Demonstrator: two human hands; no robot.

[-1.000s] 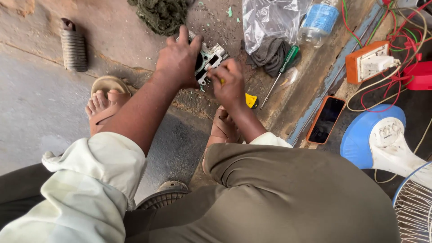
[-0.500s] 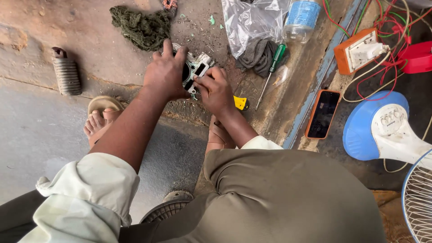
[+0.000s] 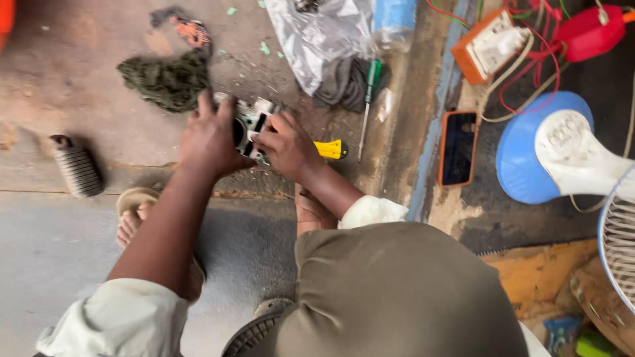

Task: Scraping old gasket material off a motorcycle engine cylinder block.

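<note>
On the dirty concrete floor [image 3: 99, 139], just above the step edge, sits a metal part [image 3: 253, 123], silver with a dark round bore and black slots. Its long axis runs from upper left to lower right, with the bore on the left half under the left hand. Which face points up cannot be told, as both hands cover much of it.

At far right stands a fan [image 3: 562, 152] with a blue base and white neck. A clear bag [image 3: 317, 33] lies at top centre, a grey cloth [image 3: 340, 82] below it, and a green rag [image 3: 165, 80] to the left of the part. A phone [image 3: 458, 147] in an orange case lies on the blue ledge. A ribbed spring-like piece [image 3: 77, 166] lies far left, well apart from the hands. A green screwdriver [image 3: 366, 106] lies near upright, tip down, just right of the cloth.

Against the earlier frames the whole scene sits lower and further left, and more of the floor above the rag shows; the hands stay on the part as before.

The left hand [image 3: 210, 139] reaches forward, arm straight, fingers spread and clasped over the part's left side. The right hand [image 3: 290, 147] is bent at the wrist and closed around a yellow-handled tool [image 3: 331, 149], its handle sticking out to the right and its working end hidden against the part.
</note>
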